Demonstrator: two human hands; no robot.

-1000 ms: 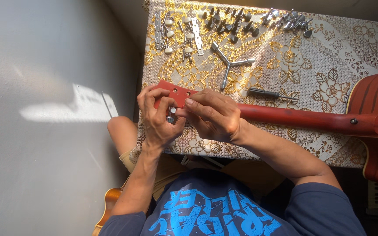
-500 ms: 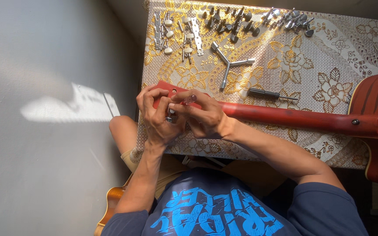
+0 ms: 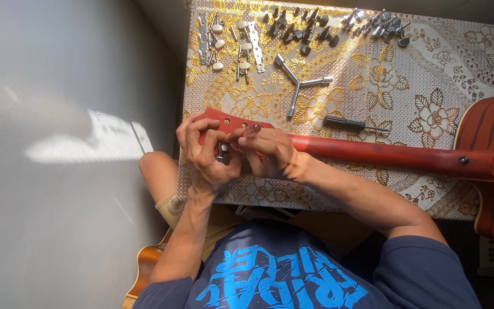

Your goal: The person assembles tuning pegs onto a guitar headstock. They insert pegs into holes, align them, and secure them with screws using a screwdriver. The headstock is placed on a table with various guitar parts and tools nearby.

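Hands meet at the guitar's red head (image 3: pixel 224 121): left hand (image 3: pixel 204 154) pinches a small metal peg (image 3: pixel 222 153), right hand (image 3: pixel 267 151) grips the long neck (image 3: pixel 384 154) stretching away rightward across the tabletop (image 3: pixel 418 74).

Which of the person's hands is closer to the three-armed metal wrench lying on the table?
Right. The right hand sits just below the three-armed wrench, on the red guitar neck; the left hand is farther left, at the headstock.

Gold floral table (image 3: pixel 430 68) under your hands (image 3: pixel 241 157), red guitar (image 3: pixel 384 154) across it, three-way wrench (image 3: pixel 298 86) beyond your knuckles, tuning pegs (image 3: pixel 315 26) farther off.
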